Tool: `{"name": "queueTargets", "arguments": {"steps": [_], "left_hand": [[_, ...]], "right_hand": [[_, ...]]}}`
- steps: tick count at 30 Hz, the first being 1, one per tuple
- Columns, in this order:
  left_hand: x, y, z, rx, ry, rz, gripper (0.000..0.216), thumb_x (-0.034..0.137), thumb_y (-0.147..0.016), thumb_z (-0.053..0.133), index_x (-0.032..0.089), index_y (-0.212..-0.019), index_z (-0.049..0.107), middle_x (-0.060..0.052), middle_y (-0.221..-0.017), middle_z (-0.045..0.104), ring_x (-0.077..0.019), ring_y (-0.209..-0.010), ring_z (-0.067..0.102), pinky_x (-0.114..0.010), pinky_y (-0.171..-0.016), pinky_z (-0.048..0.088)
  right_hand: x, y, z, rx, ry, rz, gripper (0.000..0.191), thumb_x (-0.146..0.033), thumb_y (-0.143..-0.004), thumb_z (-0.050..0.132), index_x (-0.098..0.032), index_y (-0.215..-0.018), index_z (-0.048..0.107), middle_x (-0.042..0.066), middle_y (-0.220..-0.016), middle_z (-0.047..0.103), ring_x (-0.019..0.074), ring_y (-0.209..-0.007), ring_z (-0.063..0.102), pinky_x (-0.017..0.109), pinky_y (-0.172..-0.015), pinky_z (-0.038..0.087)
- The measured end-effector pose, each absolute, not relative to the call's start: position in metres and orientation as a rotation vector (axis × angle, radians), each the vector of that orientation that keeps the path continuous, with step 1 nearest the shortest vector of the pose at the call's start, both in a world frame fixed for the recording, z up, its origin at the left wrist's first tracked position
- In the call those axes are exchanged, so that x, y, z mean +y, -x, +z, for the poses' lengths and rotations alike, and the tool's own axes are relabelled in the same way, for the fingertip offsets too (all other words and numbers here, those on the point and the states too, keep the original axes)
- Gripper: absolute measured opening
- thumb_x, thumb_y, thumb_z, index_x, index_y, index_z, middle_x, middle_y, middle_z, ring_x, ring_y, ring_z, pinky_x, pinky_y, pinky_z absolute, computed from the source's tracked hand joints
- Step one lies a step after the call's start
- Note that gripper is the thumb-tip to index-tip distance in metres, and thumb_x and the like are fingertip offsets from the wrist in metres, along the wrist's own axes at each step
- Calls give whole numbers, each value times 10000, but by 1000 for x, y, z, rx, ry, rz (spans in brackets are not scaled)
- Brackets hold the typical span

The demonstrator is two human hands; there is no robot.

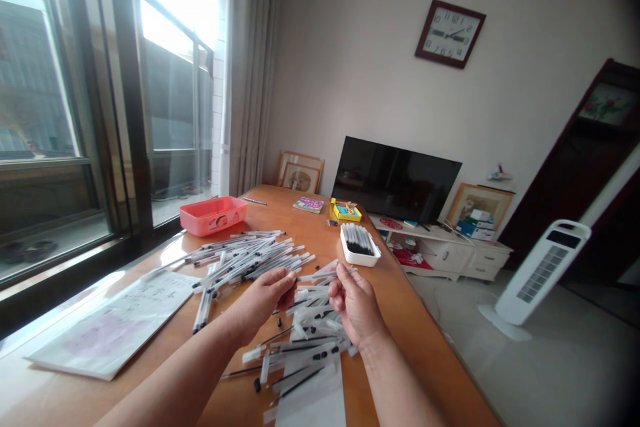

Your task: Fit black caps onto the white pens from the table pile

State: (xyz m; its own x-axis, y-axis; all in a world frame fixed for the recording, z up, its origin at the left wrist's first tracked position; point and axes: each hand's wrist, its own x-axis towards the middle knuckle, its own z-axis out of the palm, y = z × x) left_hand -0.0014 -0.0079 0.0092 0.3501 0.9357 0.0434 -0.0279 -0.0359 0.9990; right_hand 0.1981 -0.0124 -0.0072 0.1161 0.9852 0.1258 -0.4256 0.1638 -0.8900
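Note:
My right hand (354, 303) is closed, thumb against fingers, on a clear pen barrel (319, 274) that points left. The barrel's far end comes up to the fingertips of my left hand (274, 290), which is pinched closed; what is in that pinch is too small to make out. Under and between both hands lies a loose spread of clear barrels, thin black refills (300, 383) and small black caps (257, 385). Beyond my left hand is a heap of pens (250, 257) with black ends. Past my right hand stands a white tray (361, 259) holding upright pens.
A pink basket (213, 219) sits at the far left of the wooden table (410, 353). A booklet (110, 327) lies on the left, and a white sheet (315, 407) is under the parts. Further back are a yellow box (346, 211) and a colourful book (309, 205).

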Motion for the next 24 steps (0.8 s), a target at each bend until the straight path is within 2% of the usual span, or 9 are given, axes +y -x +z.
{"name": "queueTargets", "arguments": {"steps": [4,8,10,13,15,19,21,24], "left_hand": [[-8,1,9,979,-1352,966,550,718,-891,519,193,-730,542,-5,-625,570,-147,-589,459,-288,-602,346],[-10,2,11,912,-1361,966,477,660,-853,636,190,-808,569,-16,-766,637,-148,-665,512,-284,-661,389],[-9,2,10,885,-1375,956,468,645,-856,643,192,-776,552,2,-722,606,-141,-651,497,-280,-655,382],[-7,1,7,942,-1362,933,537,706,-889,540,191,-734,543,5,-622,560,-144,-596,468,-288,-612,355],[-7,2,7,983,-1344,927,574,740,-890,496,185,-762,568,-16,-639,593,-153,-600,482,-294,-612,358],[-9,1,11,924,-1350,962,494,677,-842,633,187,-818,577,-24,-776,651,-151,-675,517,-288,-666,390],[-9,1,11,899,-1359,968,471,649,-836,659,192,-784,557,0,-724,615,-143,-657,502,-282,-658,381],[-8,1,9,946,-1345,946,512,690,-868,583,193,-747,549,8,-622,561,-146,-595,481,-289,-611,351]], "right_hand": [[-13,-198,-7,-888,803,1225,406,-554,-827,779,-170,-879,657,-13,-585,608,55,-429,389,188,-434,265],[-13,-198,-7,-884,801,1214,405,-555,-833,773,-169,-886,661,-16,-582,602,53,-427,384,186,-433,260],[-13,-198,-7,-887,802,1222,405,-554,-837,770,-168,-894,663,-15,-586,604,53,-430,387,187,-436,261],[-13,-198,-6,-897,801,1228,400,-549,-842,766,-166,-903,665,-13,-590,607,56,-437,390,189,-439,261],[-13,-198,-6,-896,799,1222,399,-547,-845,764,-165,-901,665,-13,-589,605,56,-438,387,191,-441,260],[-13,-199,-6,-886,802,1207,404,-550,-842,763,-163,-891,661,-12,-590,602,56,-441,381,194,-445,259],[-13,-199,-6,-890,805,1210,409,-555,-834,767,-165,-893,663,-11,-591,602,58,-442,380,196,-444,257],[-13,-198,-6,-903,815,1207,414,-563,-826,770,-168,-897,668,-11,-589,602,61,-441,378,200,-443,256]]}}
